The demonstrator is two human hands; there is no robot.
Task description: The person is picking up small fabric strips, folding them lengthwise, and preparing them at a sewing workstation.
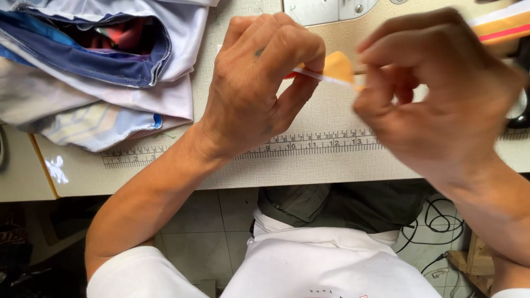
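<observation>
Head view: both hands at upper centre of the frame
Left hand point(259, 83): pinching the orange strip's left end
Right hand point(436, 88): blurred, fingers curled on the right end
Orange strip point(335, 69): between the hands, above the table point(331, 165)

No packages, signs or screens show. The small orange piece with a white edge point(337, 69), pinched between both hands, may be a label.

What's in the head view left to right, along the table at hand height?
Pile of blue and white fabric → left hand → small orange fabric piece with white edge, pinched between both hands → right hand, blurred.
</observation>
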